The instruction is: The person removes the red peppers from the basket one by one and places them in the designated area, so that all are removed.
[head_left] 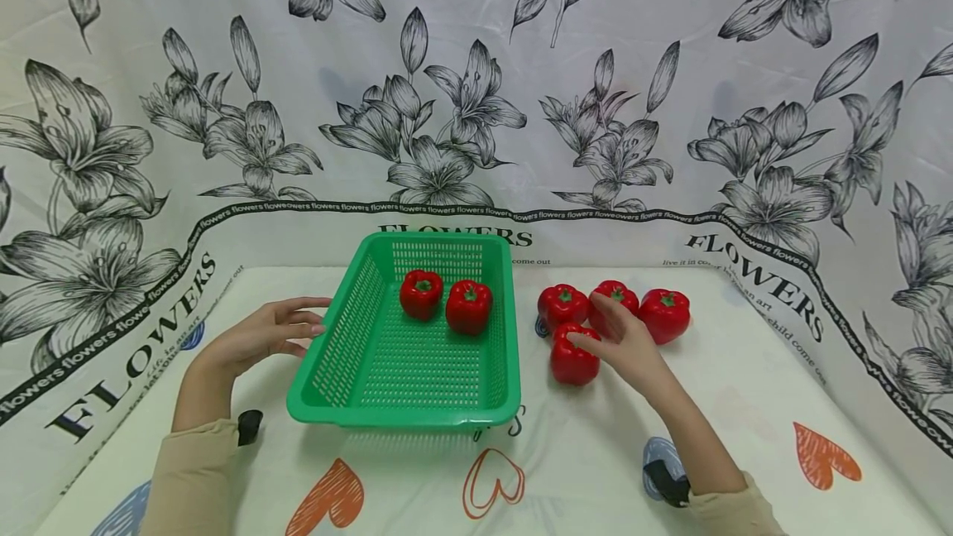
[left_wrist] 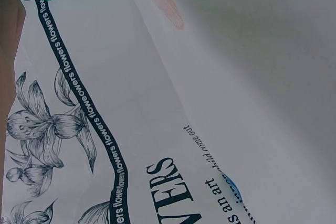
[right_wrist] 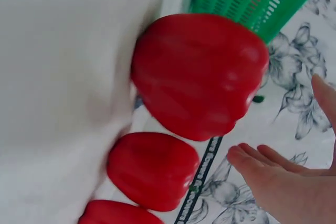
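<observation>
Two red bell peppers, one (head_left: 421,296) left of the other (head_left: 469,308), sit in the far part of a green plastic basket (head_left: 405,416). My left hand (head_left: 256,337) is at the basket's left side, fingers loosely bent, fingertips right at the rim. To the basket's right, several more red bell peppers stand grouped on the cloth. Over the nearest of these, a pepper (head_left: 575,366), hovers my right hand (head_left: 625,346), thumb and fingers spread apart. The right wrist view shows that pepper (right_wrist: 199,74) large, with the hand (right_wrist: 294,187) beside it and nothing between thumb and fingers.
A white tablecloth (head_left: 402,486) printed with hearts covers the table. Behind it hangs a white curtain (head_left: 476,164) with black flower drawings. The remaining loose peppers, such as the rightmost pepper (head_left: 665,317), stand close together behind and beside my right hand.
</observation>
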